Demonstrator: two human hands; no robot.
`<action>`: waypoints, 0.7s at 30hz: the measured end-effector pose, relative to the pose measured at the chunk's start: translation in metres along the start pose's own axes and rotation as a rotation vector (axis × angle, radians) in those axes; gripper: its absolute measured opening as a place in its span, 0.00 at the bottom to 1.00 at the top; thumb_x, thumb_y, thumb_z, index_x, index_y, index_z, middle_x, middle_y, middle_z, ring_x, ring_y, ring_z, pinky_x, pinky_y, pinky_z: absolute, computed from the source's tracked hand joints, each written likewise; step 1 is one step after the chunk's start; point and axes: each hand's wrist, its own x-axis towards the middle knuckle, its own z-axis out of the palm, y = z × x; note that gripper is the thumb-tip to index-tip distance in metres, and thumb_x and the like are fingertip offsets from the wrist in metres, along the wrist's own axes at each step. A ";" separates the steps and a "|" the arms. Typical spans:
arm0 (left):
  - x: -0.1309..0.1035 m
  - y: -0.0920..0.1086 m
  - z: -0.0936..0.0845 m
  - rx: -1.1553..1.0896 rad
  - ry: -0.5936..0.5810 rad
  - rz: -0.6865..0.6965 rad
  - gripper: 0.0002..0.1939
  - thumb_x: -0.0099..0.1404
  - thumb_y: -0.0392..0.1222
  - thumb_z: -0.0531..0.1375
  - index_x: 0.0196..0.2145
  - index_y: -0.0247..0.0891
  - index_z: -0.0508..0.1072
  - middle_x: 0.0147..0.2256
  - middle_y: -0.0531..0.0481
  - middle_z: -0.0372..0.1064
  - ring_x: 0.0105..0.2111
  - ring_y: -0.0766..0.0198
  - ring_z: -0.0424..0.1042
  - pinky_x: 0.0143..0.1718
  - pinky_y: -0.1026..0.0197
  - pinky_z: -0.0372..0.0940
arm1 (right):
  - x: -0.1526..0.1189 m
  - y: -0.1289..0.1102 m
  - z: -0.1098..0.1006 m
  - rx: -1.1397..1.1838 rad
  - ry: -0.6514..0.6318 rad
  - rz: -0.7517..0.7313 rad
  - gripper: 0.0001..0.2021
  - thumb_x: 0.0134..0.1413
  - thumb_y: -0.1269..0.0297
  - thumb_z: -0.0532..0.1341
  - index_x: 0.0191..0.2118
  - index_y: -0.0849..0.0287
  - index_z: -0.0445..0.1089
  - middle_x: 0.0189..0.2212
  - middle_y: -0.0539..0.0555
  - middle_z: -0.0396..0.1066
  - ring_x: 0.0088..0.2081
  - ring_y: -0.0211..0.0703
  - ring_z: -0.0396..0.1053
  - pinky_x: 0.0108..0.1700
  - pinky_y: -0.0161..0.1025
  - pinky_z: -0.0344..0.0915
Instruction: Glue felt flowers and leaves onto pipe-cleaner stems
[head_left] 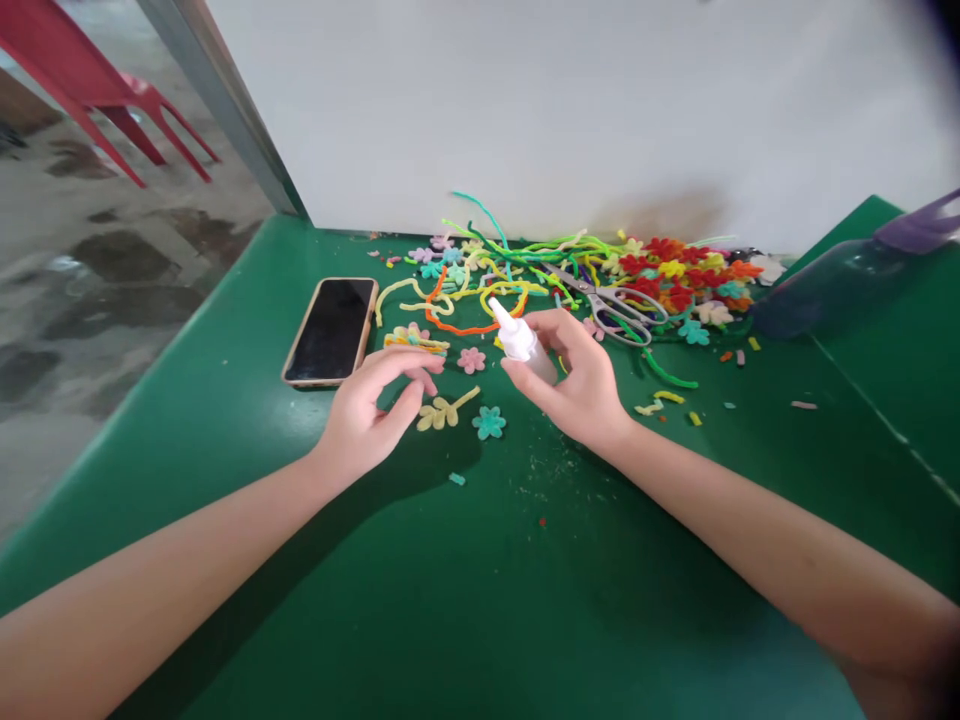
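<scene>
My right hand [581, 385] is wrapped round a white glue bottle [519, 342], whose nozzle points up and to the left. My left hand [379, 400] hovers with thumb and fingers apart, nothing visible between them. Just right of its fingertips lies a pale yellow leaf sprig [442, 412] of fuzzy pipe cleaner. A teal flower [490, 422] rests flat between the two hands, and a pink flower [472, 360] is a little farther back. Partly behind my left fingers sits a small pile of yellow and orange pipe-cleaner pieces [416, 342].
A phone [331, 332] lies on the green table [480, 620] at left. Scissors [611, 303] rest among pipe cleaners [517, 255] and a heap of coloured flowers [675, 270]. A dark bottle with a purple top [832, 280] leans at right. A white wall [525, 110] stands behind.
</scene>
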 end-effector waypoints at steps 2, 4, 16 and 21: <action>0.000 0.000 0.001 -0.029 0.003 -0.027 0.13 0.65 0.30 0.53 0.43 0.40 0.71 0.37 0.50 0.70 0.35 0.65 0.73 0.42 0.58 0.68 | -0.011 -0.005 -0.010 -0.001 -0.031 0.017 0.13 0.53 0.63 0.62 0.45 0.56 0.63 0.39 0.53 0.68 0.37 0.41 0.67 0.39 0.41 0.65; 0.000 -0.001 0.002 -0.057 0.026 -0.048 0.12 0.65 0.30 0.55 0.44 0.40 0.71 0.37 0.50 0.70 0.34 0.65 0.73 0.39 0.60 0.68 | -0.022 -0.008 -0.018 -0.037 -0.042 0.009 0.14 0.52 0.64 0.63 0.45 0.55 0.63 0.37 0.53 0.68 0.36 0.41 0.67 0.39 0.40 0.65; -0.003 -0.006 0.006 -0.079 0.150 -0.005 0.10 0.62 0.31 0.61 0.41 0.40 0.74 0.33 0.50 0.73 0.30 0.65 0.74 0.34 0.58 0.70 | -0.044 0.011 -0.025 -0.075 -0.092 -0.040 0.14 0.50 0.67 0.64 0.43 0.57 0.65 0.37 0.53 0.70 0.37 0.40 0.69 0.39 0.37 0.67; -0.001 -0.005 0.006 0.047 0.114 0.035 0.08 0.62 0.30 0.60 0.35 0.41 0.75 0.30 0.52 0.75 0.34 0.61 0.73 0.41 0.53 0.67 | -0.044 0.011 -0.027 -0.057 -0.074 0.053 0.13 0.50 0.65 0.64 0.43 0.56 0.65 0.35 0.51 0.69 0.35 0.38 0.68 0.38 0.37 0.66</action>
